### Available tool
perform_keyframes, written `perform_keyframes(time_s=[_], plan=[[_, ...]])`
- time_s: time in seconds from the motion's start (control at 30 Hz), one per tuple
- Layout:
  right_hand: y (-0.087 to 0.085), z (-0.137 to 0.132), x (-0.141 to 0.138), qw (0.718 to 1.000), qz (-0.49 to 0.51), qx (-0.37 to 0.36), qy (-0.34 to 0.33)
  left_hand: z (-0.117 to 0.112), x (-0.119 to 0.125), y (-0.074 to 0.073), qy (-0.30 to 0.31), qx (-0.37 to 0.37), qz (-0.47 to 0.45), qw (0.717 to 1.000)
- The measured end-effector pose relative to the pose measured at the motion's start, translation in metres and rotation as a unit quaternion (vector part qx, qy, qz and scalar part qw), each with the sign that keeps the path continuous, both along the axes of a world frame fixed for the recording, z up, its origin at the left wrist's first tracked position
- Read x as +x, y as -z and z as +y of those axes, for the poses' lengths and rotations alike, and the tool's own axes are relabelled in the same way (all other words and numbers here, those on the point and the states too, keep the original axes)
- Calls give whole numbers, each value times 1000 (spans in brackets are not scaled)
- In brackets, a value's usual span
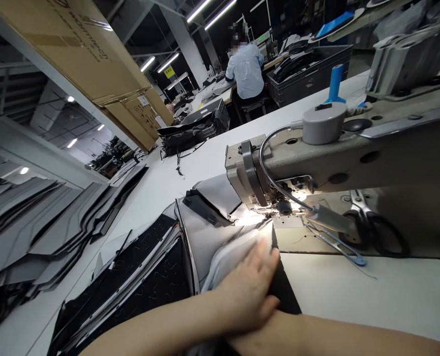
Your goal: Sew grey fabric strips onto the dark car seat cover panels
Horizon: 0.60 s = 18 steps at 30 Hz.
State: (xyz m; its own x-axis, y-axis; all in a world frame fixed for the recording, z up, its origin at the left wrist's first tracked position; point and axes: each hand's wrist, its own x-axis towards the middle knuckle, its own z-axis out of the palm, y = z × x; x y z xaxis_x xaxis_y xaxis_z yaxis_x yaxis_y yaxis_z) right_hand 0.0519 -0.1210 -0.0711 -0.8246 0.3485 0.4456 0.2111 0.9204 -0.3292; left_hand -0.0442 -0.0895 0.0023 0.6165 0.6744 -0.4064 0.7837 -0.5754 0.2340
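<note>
My left hand (247,284) lies on a light grey fabric piece (229,254) beside the sewing machine's lit needle area. Its fingers stretch forward, slightly blurred, over the fabric edge. Crossing underneath, my right hand (259,338) rests near the left wrist; its fingers are hidden by the left forearm. A black panel (285,287) shows at the right of the fabric. Under the presser foot of the sewing machine (257,173) runs more grey fabric with a black strip (205,207). Black-and-grey sewn pieces (160,277) spread to the left of my hands.
Black-handled scissors (368,222) and blue thread snips (342,247) lie by the machine arm. Stacked grey panels (64,217) fill the left side. A cardboard box (94,54) and a dark crate (208,121) stand farther back. A seated person (245,71) works beyond the table.
</note>
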Motion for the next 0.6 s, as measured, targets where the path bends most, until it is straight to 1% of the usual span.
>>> perform_keyframes(time_s=[0.03,0.1,0.13,0.17,0.2,0.27,0.3,0.37,0.43,0.47,0.53,0.6], plan=[[-2,0,-15,1000,1,-15,-26,4,-4,0,-11,16,36,999],[-9,5,-35,995,-12,-76,-60,15,-13,0,-12,73,86,994],[-13,10,-39,992,-20,-97,-72,21,-18,0,-4,107,104,989],[-15,15,-39,991,-28,-102,-84,27,-23,-1,6,143,121,982],[-16,22,-33,991,-32,-91,-95,31,-27,-1,18,179,137,974],[-14,34,-9,993,-33,-42,-101,37,-34,1,54,238,158,957],[-11,40,7,995,-34,-26,-89,37,-36,2,78,262,156,949],[-5,49,43,998,-37,-31,-37,35,-37,5,121,298,126,938],[-2,52,73,997,-53,-60,0,31,-31,6,131,300,89,941],[-1,52,82,995,-62,-73,3,29,-26,7,122,280,74,949],[-2,49,88,993,-77,-87,-7,29,-12,7,86,213,72,971],[0,44,79,994,-79,-71,9,34,2,8,52,159,94,982]])
